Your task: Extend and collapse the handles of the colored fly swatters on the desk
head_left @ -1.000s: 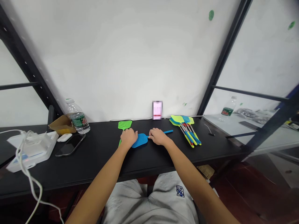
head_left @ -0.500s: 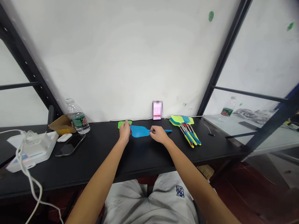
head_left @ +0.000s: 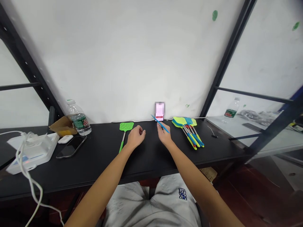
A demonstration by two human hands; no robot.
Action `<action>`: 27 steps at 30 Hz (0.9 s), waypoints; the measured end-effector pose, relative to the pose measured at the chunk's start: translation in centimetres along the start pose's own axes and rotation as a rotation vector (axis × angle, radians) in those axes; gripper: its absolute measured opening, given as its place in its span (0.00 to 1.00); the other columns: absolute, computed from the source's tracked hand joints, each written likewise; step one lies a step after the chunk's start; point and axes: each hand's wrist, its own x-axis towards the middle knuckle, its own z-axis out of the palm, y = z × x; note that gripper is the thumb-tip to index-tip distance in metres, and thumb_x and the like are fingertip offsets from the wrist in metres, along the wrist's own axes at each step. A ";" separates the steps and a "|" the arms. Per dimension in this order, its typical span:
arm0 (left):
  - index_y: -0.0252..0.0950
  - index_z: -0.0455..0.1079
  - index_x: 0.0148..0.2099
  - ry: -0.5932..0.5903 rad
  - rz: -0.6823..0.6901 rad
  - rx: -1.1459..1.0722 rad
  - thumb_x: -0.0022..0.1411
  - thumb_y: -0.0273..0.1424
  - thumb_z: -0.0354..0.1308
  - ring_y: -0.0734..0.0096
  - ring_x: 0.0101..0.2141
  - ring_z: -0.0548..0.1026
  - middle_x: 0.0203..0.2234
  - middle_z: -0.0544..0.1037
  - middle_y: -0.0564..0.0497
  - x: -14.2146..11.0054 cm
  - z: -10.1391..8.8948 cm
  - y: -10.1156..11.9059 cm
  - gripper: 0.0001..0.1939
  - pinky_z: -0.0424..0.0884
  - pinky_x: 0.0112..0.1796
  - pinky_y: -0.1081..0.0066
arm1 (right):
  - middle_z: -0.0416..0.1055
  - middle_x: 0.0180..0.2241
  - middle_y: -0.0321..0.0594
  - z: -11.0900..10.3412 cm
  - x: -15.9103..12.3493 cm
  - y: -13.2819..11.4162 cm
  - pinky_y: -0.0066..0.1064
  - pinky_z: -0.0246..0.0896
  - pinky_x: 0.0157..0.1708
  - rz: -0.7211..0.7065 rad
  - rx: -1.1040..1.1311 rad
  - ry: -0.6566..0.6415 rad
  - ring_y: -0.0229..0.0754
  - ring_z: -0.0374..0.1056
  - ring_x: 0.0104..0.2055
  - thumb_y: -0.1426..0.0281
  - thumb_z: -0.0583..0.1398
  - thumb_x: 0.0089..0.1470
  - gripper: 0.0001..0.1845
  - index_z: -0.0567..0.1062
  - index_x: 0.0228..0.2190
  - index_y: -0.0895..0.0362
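Note:
In my right hand is a blue fly swatter, closed in my fingers and raised above the desk. It is seen nearly edge-on, tilted from upper left to lower right, with part of it hidden by the hand. My left hand hovers to the left, loosely curled, with a gap between thumb and fingers and nothing visible in it. Just beyond that hand lies a green fly swatter, its handle pointing toward me. A pile of yellow, blue and red-trimmed fly swatters rests on the right.
A lit phone leans on the wall behind my right hand. Along the left are a water bottle, a cardboard box, a dark phone, a white case and a power strip with cables. A short cable lies far right.
My left hand has let go of the blue fly swatter's head and moved right, uncovering the green one. My right hand has lifted and turned the blue swatter from flat to edge-on.

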 end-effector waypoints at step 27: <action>0.36 0.74 0.33 -0.342 0.258 -0.083 0.60 0.43 0.56 0.72 0.26 0.69 0.24 0.75 0.52 -0.9 0.4 1.2 0.15 0.62 0.30 0.72 | 0.44 0.14 0.28 0.2 2.0 1.1 0.34 0.62 0.27 0.652 0.822 -0.027 0.36 0.50 0.18 0.44 0.41 0.61 0.29 0.51 0.20 0.53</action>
